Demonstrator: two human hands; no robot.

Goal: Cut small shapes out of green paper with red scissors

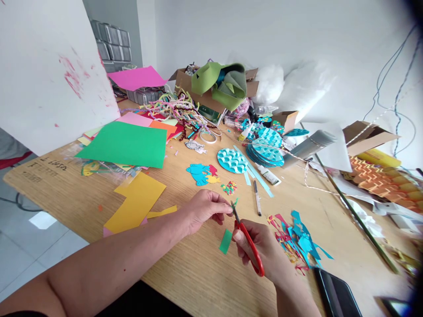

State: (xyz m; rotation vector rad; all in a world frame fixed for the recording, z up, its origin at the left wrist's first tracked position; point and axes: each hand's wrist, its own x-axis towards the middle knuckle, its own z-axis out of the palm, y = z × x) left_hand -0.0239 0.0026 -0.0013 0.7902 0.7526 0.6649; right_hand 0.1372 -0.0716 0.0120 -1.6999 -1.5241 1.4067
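Observation:
My right hand (259,244) is closed on red-handled scissors (249,244), their blades pointing up and away from me. At the blade tips, my left hand (209,207) pinches a small piece of green paper (235,203), mostly covered by fingers and blades. Below them a green paper strip (225,241) lies on the table. Just beyond my hands is a little heap of tiny coloured paper bits (229,188). Cut-out paper fish in blue (198,173), red (213,170) and yellow (213,179) lie past my left hand.
Paper scraps (300,237) and a phone (336,293) lie to the right. A pen (257,198), glue bottle (268,174) and blue scaled disc (231,160) sit ahead. Green sheets (125,145) and yellow paper (139,198) are at left; a cardboard box (187,83) stands behind.

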